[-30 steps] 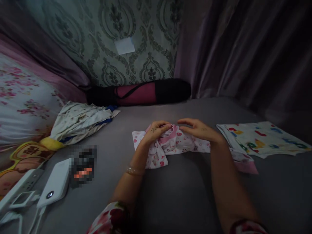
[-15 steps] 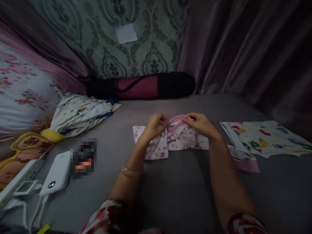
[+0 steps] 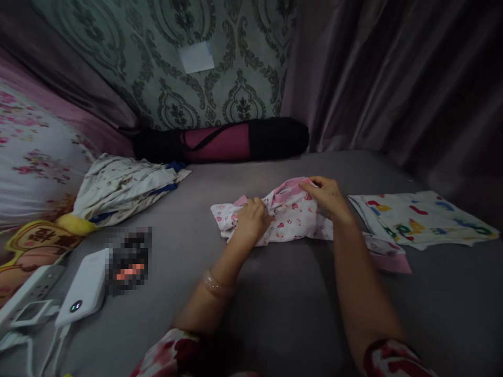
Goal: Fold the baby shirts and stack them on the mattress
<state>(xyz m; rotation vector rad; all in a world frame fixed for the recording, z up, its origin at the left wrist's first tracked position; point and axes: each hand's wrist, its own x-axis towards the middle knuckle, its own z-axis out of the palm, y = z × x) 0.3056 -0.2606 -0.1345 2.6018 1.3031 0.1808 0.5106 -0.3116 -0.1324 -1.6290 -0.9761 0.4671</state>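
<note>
A small white shirt [image 3: 291, 222] with pink hearts and a pink neckband lies on the grey sheet in front of me. My right hand [image 3: 327, 196] pinches its pink neckband at the far edge, thumb on top, lifting it a little. My left hand [image 3: 253, 219] is on the shirt's left part, back of the hand up, fingers bent into the cloth; the fingertips are partly hidden. A sleeve with a pink cuff [image 3: 393, 262] sticks out to the right beyond my right forearm.
A folded white cloth with colourful prints [image 3: 424, 217] lies at the right. A black and maroon long bag [image 3: 220, 142] rests against the wall. On the left are a crumpled garment [image 3: 121, 180], a white power bank [image 3: 84, 288], a power strip [image 3: 35, 290] and a yellow plush [image 3: 43, 238].
My left hand has moved from beside the neckband down onto the shirt's left part. My right hand keeps its pinch on the neckband, which now lies more stretched out. The view has shifted slightly.
</note>
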